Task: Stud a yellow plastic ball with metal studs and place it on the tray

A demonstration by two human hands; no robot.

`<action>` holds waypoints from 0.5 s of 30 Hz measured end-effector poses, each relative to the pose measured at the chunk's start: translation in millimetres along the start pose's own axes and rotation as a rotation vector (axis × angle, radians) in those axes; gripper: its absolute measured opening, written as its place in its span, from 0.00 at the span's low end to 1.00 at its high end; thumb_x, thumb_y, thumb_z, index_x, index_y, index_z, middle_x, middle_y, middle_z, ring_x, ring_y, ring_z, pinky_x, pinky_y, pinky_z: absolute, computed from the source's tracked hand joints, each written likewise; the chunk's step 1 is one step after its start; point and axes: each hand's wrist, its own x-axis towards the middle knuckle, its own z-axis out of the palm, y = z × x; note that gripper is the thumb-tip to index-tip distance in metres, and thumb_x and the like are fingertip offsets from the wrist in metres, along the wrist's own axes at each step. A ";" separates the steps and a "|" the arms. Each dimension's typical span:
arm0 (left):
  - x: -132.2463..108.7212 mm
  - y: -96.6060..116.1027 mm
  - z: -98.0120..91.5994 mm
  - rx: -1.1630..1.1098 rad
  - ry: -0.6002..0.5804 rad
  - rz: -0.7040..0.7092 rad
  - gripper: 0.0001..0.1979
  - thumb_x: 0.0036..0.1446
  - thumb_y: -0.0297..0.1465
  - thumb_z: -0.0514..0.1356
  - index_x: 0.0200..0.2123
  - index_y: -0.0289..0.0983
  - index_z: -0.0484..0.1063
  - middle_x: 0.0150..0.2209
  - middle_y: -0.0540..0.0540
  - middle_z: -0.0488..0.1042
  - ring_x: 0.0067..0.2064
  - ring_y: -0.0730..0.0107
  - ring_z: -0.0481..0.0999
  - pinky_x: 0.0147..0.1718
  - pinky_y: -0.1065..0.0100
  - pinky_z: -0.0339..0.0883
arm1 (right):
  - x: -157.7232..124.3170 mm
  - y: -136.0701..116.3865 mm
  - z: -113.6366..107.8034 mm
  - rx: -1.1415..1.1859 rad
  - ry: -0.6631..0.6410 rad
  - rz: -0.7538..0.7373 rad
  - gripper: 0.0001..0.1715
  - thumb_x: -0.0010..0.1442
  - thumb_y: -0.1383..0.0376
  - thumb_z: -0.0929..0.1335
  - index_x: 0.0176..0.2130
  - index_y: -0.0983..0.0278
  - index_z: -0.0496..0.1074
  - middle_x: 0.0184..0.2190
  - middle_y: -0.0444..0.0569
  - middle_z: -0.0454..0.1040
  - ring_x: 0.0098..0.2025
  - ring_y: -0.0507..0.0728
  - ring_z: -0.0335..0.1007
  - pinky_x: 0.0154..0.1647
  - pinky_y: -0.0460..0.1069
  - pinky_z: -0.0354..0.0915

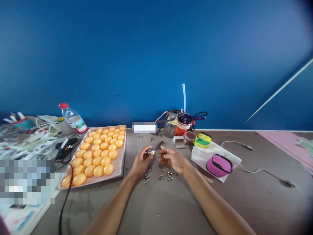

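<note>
My left hand (141,163) is closed around a small, shiny, silvery round thing (151,151), which shows between thumb and forefinger. Just to the right, my right hand (172,159) has its fingers curled and pinched together; what they hold, if anything, is too small to make out. Below both hands, several small shiny bead-like pieces (169,176) lie scattered on the grey tabletop (151,202). Between the hands and slightly behind them lies a dark, flat, narrow tool (160,145), partly hidden.
At left, a shallow tray (124,147) carries rows of orange balls, with a water bottle (74,119) behind. A black cable (66,199) crosses the tray's corner. At right stand a glass jar (169,125), a red cup (182,129), and a purple case (219,165) on white sheets.
</note>
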 end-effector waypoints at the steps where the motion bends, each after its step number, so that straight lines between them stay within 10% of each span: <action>1: -0.1 -0.4 0.0 0.002 -0.001 -0.002 0.23 0.50 0.36 0.60 0.50 0.36 0.66 0.45 0.44 0.74 0.42 0.67 0.73 0.43 0.68 0.65 | 0.0 0.5 0.1 -0.027 -0.001 0.002 0.11 0.44 0.77 0.64 0.31 0.67 0.67 0.24 0.44 0.72 0.25 0.50 0.71 0.29 0.45 0.67; 15: 0.6 -5.2 0.4 -0.001 -0.009 0.008 0.23 0.50 0.35 0.60 0.50 0.35 0.65 0.44 0.43 0.73 0.42 0.67 0.73 0.43 0.66 0.65 | -3.4 -0.9 3.7 -0.185 0.030 0.004 0.08 0.47 0.71 0.67 0.31 0.66 0.64 0.24 0.43 0.73 0.22 0.48 0.70 0.24 0.42 0.64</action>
